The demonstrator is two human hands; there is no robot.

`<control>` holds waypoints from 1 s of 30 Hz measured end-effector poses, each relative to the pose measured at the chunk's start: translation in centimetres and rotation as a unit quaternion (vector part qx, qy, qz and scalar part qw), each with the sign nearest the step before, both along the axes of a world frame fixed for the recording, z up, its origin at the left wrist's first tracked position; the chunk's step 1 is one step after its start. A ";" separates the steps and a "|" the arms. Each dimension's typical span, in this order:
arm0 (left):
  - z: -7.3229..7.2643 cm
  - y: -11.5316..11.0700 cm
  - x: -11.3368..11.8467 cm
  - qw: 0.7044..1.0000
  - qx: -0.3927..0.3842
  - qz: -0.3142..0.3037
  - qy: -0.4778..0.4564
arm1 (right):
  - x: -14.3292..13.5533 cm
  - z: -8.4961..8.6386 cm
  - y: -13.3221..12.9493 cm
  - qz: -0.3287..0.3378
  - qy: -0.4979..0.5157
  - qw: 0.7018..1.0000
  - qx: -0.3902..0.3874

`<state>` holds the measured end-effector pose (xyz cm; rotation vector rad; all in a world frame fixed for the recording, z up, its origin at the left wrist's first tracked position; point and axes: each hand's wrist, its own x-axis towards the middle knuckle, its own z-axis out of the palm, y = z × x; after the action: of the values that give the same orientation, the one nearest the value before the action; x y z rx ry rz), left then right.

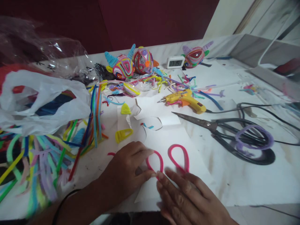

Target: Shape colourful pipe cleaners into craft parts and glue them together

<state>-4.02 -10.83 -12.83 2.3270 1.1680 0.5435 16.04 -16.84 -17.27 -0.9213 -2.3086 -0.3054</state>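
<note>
A pink pipe cleaner bent into a loop (161, 159) lies over white paper (173, 184). My left hand (131, 165) pinches its left side, thumb below and forefinger above. A loose pink end sticks out left of that hand. At the loop's bottom, my right hand (185, 197) closes its fingertips on the pipe cleaner; its thumb is hard to make out. The other fingers reach over the lower end of a second pink loop (187, 156), which rests on the paper. Above my left hand are two yellow shaped pipe-cleaner pieces, one a wound triangle (126, 109), the other an open-centred piece (123, 135).
Large black scissors (212, 125) lie at right, a purple pipe-cleaner ring (254, 137) on their handles. Behind is a yellow glue gun (185, 100) with its cord. Bundled pipe cleaners (44, 162) and a plastic bag (70, 109) fill the left. Colourful fish-like ornaments (123, 67) and a digital clock (175, 62) stand behind.
</note>
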 end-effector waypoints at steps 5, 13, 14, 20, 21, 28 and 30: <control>0.0 0.1 0.1 1.000 0.015 0.009 0.001 | -0.1 0.2 0.0 0.001 0.005 1.000 0.000; 0.2 0.0 0.2 0.999 0.041 0.002 0.005 | 0.0 0.1 0.0 0.009 0.005 1.000 0.002; 0.2 0.0 0.2 0.999 0.046 0.000 0.006 | 0.0 0.2 0.0 0.009 0.005 1.000 -0.001; 0.0 -0.1 0.1 0.998 0.062 0.000 0.009 | 0.0 0.6 0.0 0.004 0.008 1.000 0.000; 0.0 -0.1 0.1 0.998 0.060 0.002 0.011 | 0.0 0.6 0.0 0.007 0.010 1.000 0.001; 0.1 -0.2 0.1 0.999 0.048 0.011 0.014 | 1.1 1.3 -1.0 0.026 0.014 0.999 -0.021; 0.1 -0.3 0.0 0.999 0.048 0.010 0.015 | 1.6 1.3 -1.5 0.018 0.015 0.999 -0.038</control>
<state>-3.97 -11.10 -12.71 2.4145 1.2040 0.5851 17.67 -18.31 -15.95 -0.9133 -2.3208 -0.1889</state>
